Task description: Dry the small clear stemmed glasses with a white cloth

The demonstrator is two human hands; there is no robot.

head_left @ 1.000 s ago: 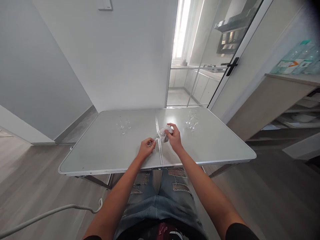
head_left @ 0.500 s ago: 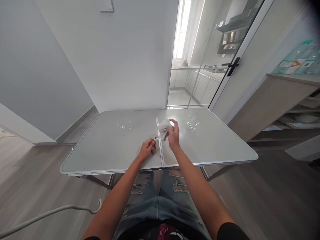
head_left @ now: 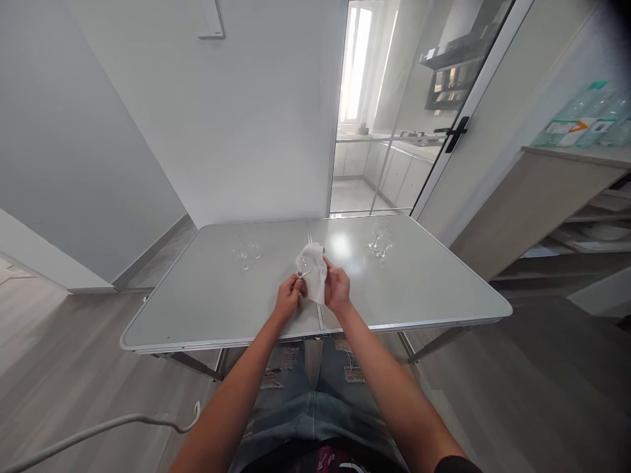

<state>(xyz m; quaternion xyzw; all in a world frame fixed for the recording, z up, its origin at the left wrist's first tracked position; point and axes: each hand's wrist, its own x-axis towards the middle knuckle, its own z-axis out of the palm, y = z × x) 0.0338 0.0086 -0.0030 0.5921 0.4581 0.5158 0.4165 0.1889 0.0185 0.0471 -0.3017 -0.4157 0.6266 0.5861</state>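
My left hand (head_left: 288, 297) is closed on the stem of a small clear wine glass (head_left: 303, 265), near the table's middle seam. A white cloth (head_left: 316, 281) is spread behind and beside the glass bowl and hangs down toward the tabletop. At the cloth's right edge, my right hand (head_left: 338, 286) grips it with the fingers partly hidden behind the fabric. The glass is tilted, and its outline is faint against the cloth.
The grey folding table (head_left: 207, 299) has a metal rim. Several clear glasses (head_left: 245, 253) stand on its left half, and more stemmed glasses (head_left: 379, 246) at the back right. Beyond is a glazed door (head_left: 374, 167). Plastic bottles (head_left: 584, 121) top a shelf unit at right. A pale cable (head_left: 113, 422) hangs lower left.
My right hand has come down and slightly left. The cloth, bunched above before, is now opened out against the glass. My left hand has shifted slightly left, still on the stem.
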